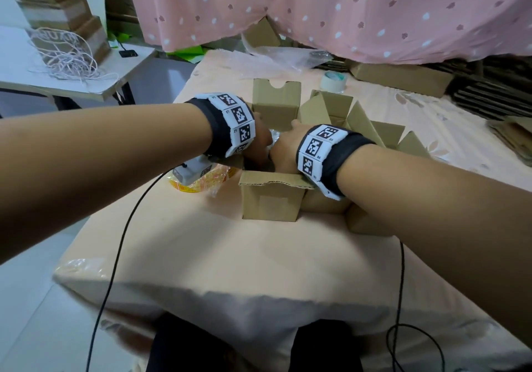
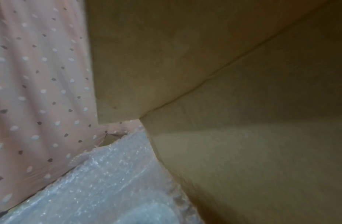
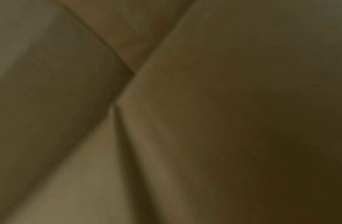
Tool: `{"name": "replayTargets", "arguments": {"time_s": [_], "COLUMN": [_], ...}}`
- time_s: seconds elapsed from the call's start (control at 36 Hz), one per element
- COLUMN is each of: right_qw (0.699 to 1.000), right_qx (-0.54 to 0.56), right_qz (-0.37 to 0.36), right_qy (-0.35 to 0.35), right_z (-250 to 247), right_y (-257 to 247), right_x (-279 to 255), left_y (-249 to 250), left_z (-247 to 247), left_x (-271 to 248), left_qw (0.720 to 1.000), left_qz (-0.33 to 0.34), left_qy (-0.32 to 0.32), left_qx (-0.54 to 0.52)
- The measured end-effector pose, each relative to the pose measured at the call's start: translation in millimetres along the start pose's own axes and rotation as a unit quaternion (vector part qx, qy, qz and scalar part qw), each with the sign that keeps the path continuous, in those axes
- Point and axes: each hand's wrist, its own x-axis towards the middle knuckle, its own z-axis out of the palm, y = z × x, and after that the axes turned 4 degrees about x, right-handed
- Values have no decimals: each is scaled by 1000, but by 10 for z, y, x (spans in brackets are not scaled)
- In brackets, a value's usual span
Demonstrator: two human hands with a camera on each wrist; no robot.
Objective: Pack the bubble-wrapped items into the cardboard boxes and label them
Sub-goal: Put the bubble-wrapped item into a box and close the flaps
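An open cardboard box [image 1: 272, 199] stands mid-table with its flaps up. Both hands reach down into it. My left hand [image 1: 260, 141] and right hand [image 1: 283, 148] sit close together over a bubble-wrapped item [image 1: 275, 136], of which only a sliver shows between them. The box walls hide the fingers of both hands, so their grip is unclear. In the left wrist view the bubble-wrapped item [image 2: 109, 186] lies against the cardboard box wall [image 2: 233, 83]. The right wrist view is blurred and shows only the cardboard box inside [image 3: 204, 106].
A second open box [image 1: 342, 109] stands just right of the first. A yellow tape roll [image 1: 204, 183] lies left, a pale tape roll [image 1: 332, 82] behind. Loose bubble wrap [image 1: 288, 58] and flat cartons [image 1: 403, 76] sit at the back. Cables [image 1: 115, 256] trail over the table's front.
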Motion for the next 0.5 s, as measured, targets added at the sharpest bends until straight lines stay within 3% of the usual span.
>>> {"name": "replayTargets", "arguments": {"time_s": [0.08,0.17,0.31,0.39,0.5], "right_qw": [996,983,973,966,951], "right_qx": [80,149,170,184,213], "right_qz": [0,8,36,86,127], "right_qy": [47,107,150,158,182], "right_z": [-132,-278,-458,-456,-365], "right_y": [16,88,195,229,224], "right_x": [-128,-234,-506,-623,-760], "left_y": [-102,-244,-384,-462,-440], "left_z": [-34,-119,-249,-198,-200], "left_x": [-47,-217,-492,-595,-867], "left_qw": [998,978,965,944,890], "left_qz": [-33,-27,-121,-178,-251], "left_qy": [10,30,113,137,129], "left_qx": [-51,-203,-202,-243,-359]}}
